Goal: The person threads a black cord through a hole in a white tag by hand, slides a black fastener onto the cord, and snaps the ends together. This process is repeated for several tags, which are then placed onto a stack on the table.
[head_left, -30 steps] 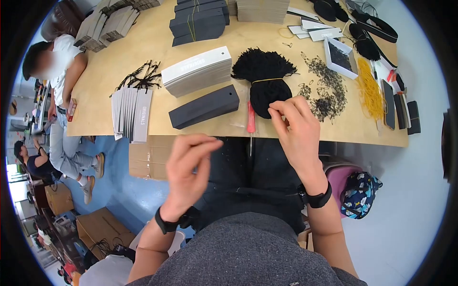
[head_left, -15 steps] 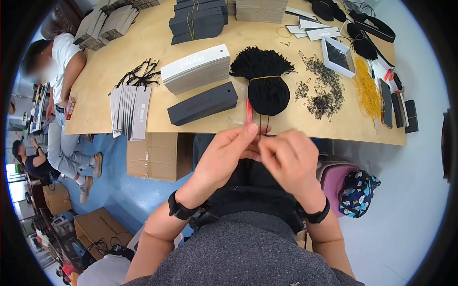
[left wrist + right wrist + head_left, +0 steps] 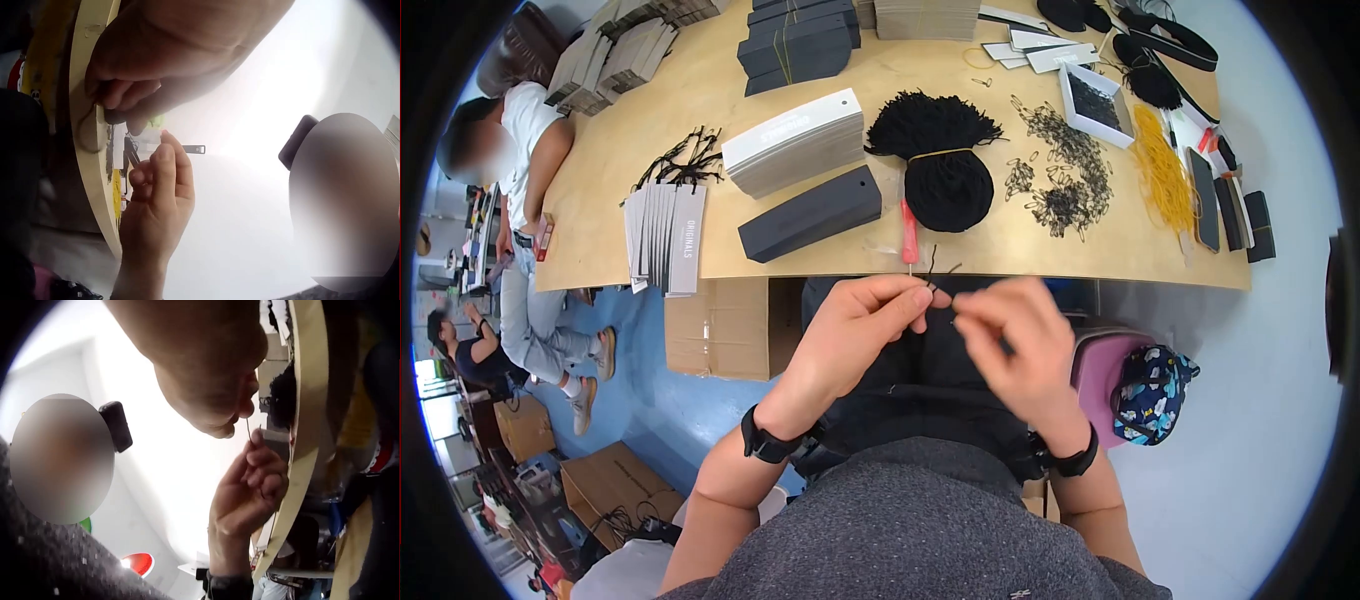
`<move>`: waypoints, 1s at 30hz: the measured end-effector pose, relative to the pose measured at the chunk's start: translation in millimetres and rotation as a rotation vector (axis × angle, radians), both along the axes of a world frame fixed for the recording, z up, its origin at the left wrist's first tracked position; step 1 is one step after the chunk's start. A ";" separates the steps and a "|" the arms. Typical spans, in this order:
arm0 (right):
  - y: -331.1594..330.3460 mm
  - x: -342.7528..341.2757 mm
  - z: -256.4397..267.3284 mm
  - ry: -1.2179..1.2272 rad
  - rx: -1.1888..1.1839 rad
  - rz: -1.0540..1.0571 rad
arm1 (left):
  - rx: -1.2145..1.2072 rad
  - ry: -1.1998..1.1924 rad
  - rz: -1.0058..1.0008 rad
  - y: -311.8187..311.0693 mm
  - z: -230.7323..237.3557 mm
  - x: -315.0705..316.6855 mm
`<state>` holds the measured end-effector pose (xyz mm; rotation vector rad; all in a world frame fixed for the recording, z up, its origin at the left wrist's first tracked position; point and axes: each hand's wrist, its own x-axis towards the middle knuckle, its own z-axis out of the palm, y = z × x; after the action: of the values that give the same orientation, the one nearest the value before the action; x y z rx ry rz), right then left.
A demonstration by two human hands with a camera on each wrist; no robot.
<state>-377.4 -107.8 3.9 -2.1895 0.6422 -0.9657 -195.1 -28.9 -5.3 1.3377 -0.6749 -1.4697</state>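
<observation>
Just in front of the table edge, my left hand (image 3: 862, 325) pinches a thin black cord (image 3: 931, 264) between thumb and index finger, its loose ends sticking up past the fingertips. My right hand (image 3: 1022, 345), a little blurred, is close beside it with thumb and fingers together. In the right wrist view the cord (image 3: 248, 430) runs between the fingertips of both hands. A bundle of black cords (image 3: 950, 190) with a yellow band round it lies on the table beyond the hands. Beside it is a red-handled tool (image 3: 910, 238) with a thin metal shaft.
Left on the table (image 3: 600, 215) are grey tags with black cords (image 3: 662, 235), a white tag stack (image 3: 792, 145) and a dark tag stack (image 3: 810, 214). Rightward lie loose safety pins (image 3: 1065, 170), a white box (image 3: 1097, 104), yellow bands (image 3: 1165, 175) and a phone (image 3: 1203, 200). A person (image 3: 535, 160) sits at left.
My right hand has left the cord bundle and come down to my left hand, which moved right to meet it. The cord has been drawn off the bundle toward me.
</observation>
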 end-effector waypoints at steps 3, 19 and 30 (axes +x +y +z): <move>-18.9 -6.2 7.0 0.068 0.233 0.071 | -0.030 -0.085 -0.025 7.3 6.6 -4.1; -32.5 -7.4 -2.8 0.071 0.468 0.284 | -0.035 -0.176 -0.017 17.9 14.7 -8.0; -84.7 -9.3 -17.0 0.329 -0.148 -0.357 | -0.098 -0.121 0.247 16.5 -13.4 -11.1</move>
<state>-386.7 -192.5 -13.1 -2.4404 1.1802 -0.8509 -206.2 -12.5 -18.7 1.3884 -0.6260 -1.1530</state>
